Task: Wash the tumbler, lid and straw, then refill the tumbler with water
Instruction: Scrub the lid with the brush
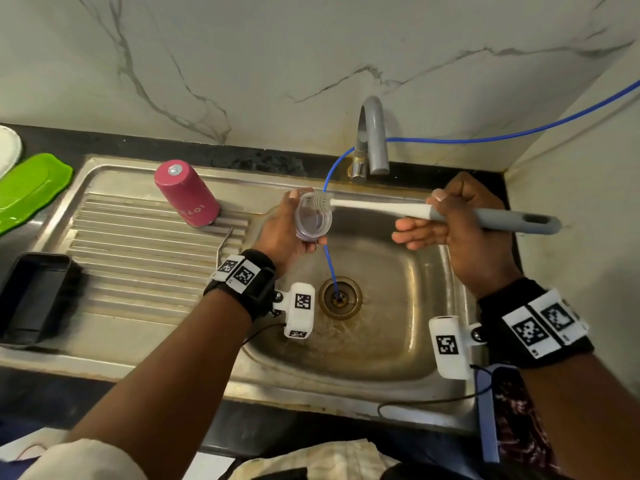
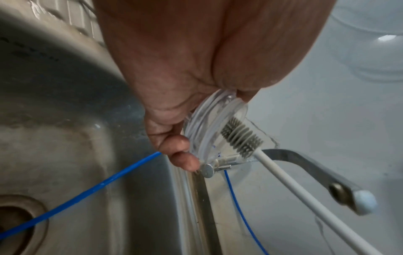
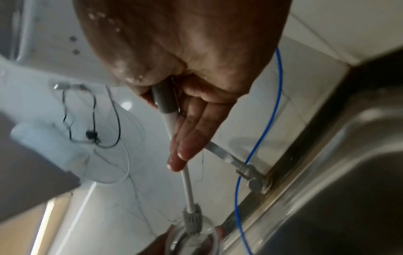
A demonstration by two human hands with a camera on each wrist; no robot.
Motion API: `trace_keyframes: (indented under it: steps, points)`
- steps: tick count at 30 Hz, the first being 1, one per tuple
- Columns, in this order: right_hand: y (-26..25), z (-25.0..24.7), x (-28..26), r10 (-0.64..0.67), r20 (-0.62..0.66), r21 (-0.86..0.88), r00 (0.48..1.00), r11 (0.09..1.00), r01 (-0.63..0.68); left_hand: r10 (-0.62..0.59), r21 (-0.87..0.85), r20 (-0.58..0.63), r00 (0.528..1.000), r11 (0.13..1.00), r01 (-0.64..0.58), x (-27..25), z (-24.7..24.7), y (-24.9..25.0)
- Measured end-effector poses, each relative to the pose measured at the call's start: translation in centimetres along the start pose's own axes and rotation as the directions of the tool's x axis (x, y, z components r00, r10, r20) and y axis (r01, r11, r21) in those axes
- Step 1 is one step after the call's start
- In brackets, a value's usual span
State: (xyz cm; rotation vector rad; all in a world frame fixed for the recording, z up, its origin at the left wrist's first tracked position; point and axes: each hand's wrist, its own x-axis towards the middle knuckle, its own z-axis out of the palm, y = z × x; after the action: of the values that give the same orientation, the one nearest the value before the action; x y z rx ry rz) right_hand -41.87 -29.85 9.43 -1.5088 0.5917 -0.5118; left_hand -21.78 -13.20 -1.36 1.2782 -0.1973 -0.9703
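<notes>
The steel sink (image 1: 381,344) takes up most of the head view, its ribbed draining board to the left, a grey tap (image 1: 372,133) at the back rim and a thin blue hose (image 1: 330,261) running down into the drain. On the draining board the pink tumbler (image 1: 187,194) stands mouth down, apart from both hands. No straw can be made out in any view.

The step in hand looks like scrubbing the lid, and it is best kept over the basin so drips fall inside. The right hand (image 1: 464,216) grips the grey handle of the bottle brush (image 1: 381,204) between thumb and curled index finger, while its other fingers (image 3: 191,138) lie straight along the white shaft. Choking up nearer the bristles would likely give firmer pressure and less flex in that thin shaft.

The left hand (image 1: 284,233) holds the clear lid (image 1: 313,220) above the basin's back left corner, fingers curled round its rim with the thumb below. The brush head (image 2: 241,138) lies across the lid's upper edge, touching it. Turning the lid a little between strokes, rather than moving the brush far, should bring the bristles into the ridges of the rim. The wet plastic looks slippery, so the rim grip should stay snug but not squeeze.
</notes>
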Motion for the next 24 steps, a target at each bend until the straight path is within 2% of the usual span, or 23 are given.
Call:
trace_keyframes:
  steps: [5,9,11,15,18,21,24]
  points:
    - [0.4,-0.7,-0.9,-0.001,0.003,-0.131,1.000,0.991,0.001,0.006,0.048,-0.103,0.995,0.999,-0.001,-0.6,0.3,-0.4]
    - [-0.3,-0.6,-1.8,0.065,0.076,-0.055,0.995,0.997,-0.061,0.022,0.079,-0.154,0.988,0.997,-0.010,-0.5,1.5,0.9]
    - [-0.8,-0.3,-2.1,0.046,0.094,0.005,0.995,0.999,-0.046,0.007,0.089,-0.173,0.985,0.996,0.008,-0.5,2.2,1.7]
    - [-0.8,-0.2,-1.8,-0.016,0.014,0.047,1.000,0.999,0.015,0.016,0.079,-0.051,0.999,0.997,-0.012,-0.5,2.5,1.4]
    - [0.3,-0.7,-1.9,-0.031,-0.048,-0.040,0.998,0.999,0.029,0.024,0.030,-0.027,0.999,0.999,-0.023,-0.6,2.3,1.0]
    - [1.7,-0.5,-3.4,-0.057,0.019,-0.162,0.998,0.985,0.059,0.033,0.020,-0.087,0.996,0.999,-0.031,-0.3,1.8,0.1]
    - [1.7,0.0,-4.2,-0.002,0.119,-0.126,0.993,0.992,0.017,-0.004,0.021,-0.175,0.984,1.000,0.008,0.2,1.0,-1.2]
